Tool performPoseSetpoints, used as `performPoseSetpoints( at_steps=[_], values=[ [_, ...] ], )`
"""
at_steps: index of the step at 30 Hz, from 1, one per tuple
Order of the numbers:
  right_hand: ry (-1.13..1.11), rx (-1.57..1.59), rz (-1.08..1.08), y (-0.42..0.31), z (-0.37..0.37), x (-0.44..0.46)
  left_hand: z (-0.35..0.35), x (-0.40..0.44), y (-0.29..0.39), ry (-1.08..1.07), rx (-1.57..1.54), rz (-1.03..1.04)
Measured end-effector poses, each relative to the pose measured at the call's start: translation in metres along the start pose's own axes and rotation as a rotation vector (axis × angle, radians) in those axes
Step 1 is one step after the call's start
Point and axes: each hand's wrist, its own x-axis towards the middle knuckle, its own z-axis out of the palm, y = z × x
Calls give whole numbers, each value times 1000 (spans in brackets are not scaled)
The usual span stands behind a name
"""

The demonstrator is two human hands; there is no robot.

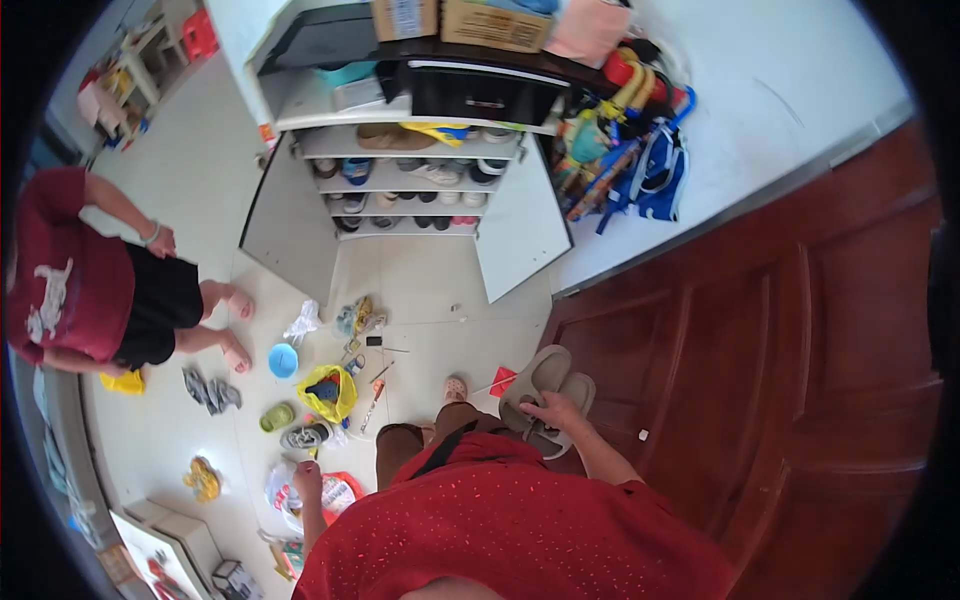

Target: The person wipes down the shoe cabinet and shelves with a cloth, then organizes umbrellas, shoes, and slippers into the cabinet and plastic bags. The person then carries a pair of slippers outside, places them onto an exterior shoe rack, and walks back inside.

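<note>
My right hand [556,412] is closed on a pair of grey-brown slippers [548,375], held at my right side near the dark red door. My left hand [308,480] hangs low on the left, fingers bent, above plastic bags [335,492]; whether it holds anything is too small to tell. Just beyond it, a grey sneaker [304,436] and a green clog [277,417] lie on the floor by an open yellow bag [328,392]. Ahead, a shoe cabinet [400,175] has both doors open, with shoes on several shelves.
Another person [100,270] stands at the left. A blue bowl [283,360], grey shoes [211,391], a red packet [503,381] and small items lie on the floor. The cabinet's right door [522,215] juts outward. A wooden door [740,350] is at my right.
</note>
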Motion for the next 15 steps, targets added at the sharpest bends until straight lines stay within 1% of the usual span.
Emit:
performPoseSetpoints(
  at_steps=[2, 3, 4, 5, 6, 8, 10, 12, 13, 14, 15],
  values=[
    [-22, -37, 64, 9, -1, 0, 10, -3, 46, -129, -100, -74],
    [-33, -48, 101, 10, 0, -2, 25, 8, 50, -161, 12, -18],
    [2, -4, 89, 10, 1, -6, 26, -1, 87, -211, 3, 36],
    [39, 42, 86, 12, 1, -15, 36, 9, 97, -327, -13, 198],
    [83, 89, 91, 15, 3, -27, 50, 15, 108, -324, 83, 259],
    [225, 127, 123, 16, 19, -50, 53, 18, 167, -405, 209, 542],
    [354, 171, 176, 19, 35, -73, 67, 35, 215, -503, 217, 713],
    [442, 228, 229, 10, 60, -103, 66, 43, 279, -567, 295, 1003],
    [492, 249, 282, 0, 70, -124, 71, 48, 303, -499, 434, 1040],
    [533, 264, 335, -17, 79, -148, 81, 67, 324, -631, 367, 1148],
    [581, 274, 387, -29, 97, -171, 72, 42, 361, -697, 359, 1185]
  ],
)
